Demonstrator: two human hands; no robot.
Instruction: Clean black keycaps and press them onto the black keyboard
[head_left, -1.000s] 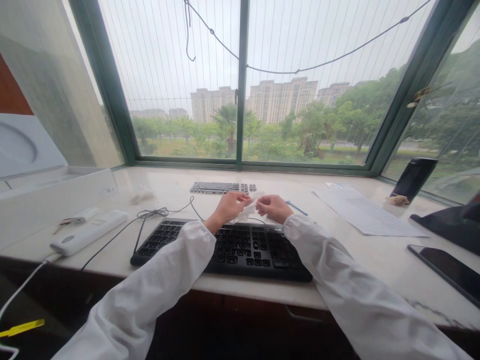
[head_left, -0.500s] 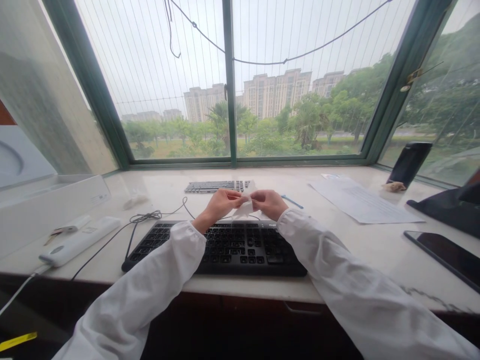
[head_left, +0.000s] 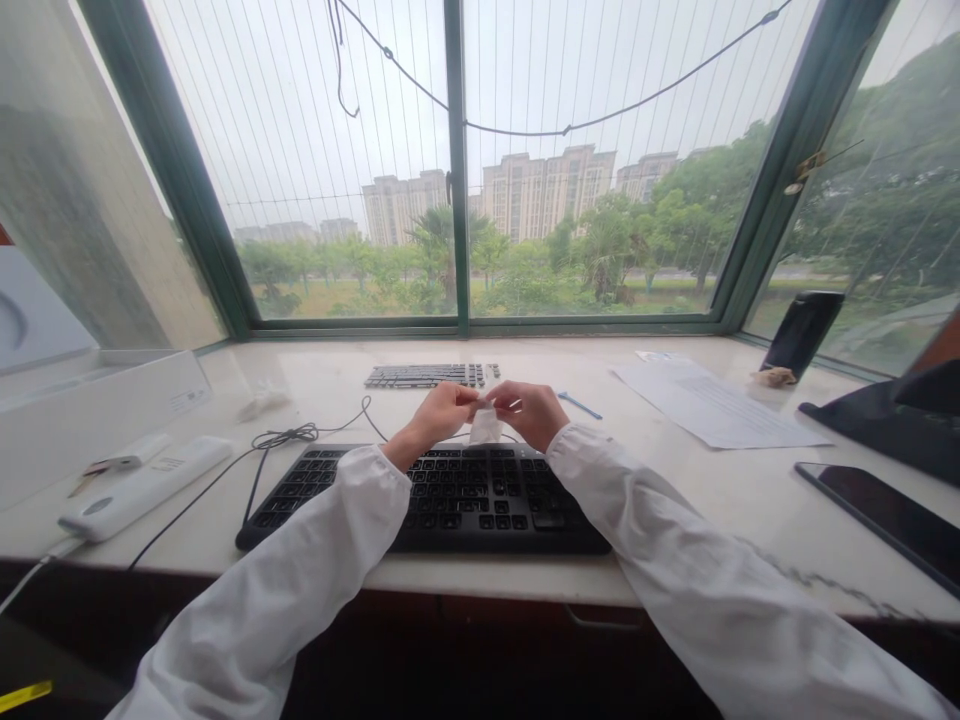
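Between my two hands hangs a small white tissue or wipe [head_left: 486,428], its lower end loose and its upper part pinched by fingertips. My left hand [head_left: 441,412] is closed on its left side. My right hand [head_left: 531,410], also closed, pinches it from the right, close to the left fingertips. Just below them lies a black keyboard [head_left: 450,510], whose key positions look bare of caps; my sleeves cover parts of it. Behind my hands, rows of what look like loose keycaps [head_left: 424,376] lie on the white desk. A thin blue stick-like tool [head_left: 580,405] rests right of my right hand.
At left are a white power strip [head_left: 146,488], keys [head_left: 97,466], a cable bundle [head_left: 289,434], a clear plastic bag [head_left: 264,400] and an open white box [head_left: 105,400]. Printed paper [head_left: 712,400], a phone [head_left: 885,510] and a black upright object [head_left: 804,332] are at right.
The tissue has been gathered: its top no longer sticks up above my fingers, and it now hangs below them. My right hand has shifted slightly left and its fingers are more bent.
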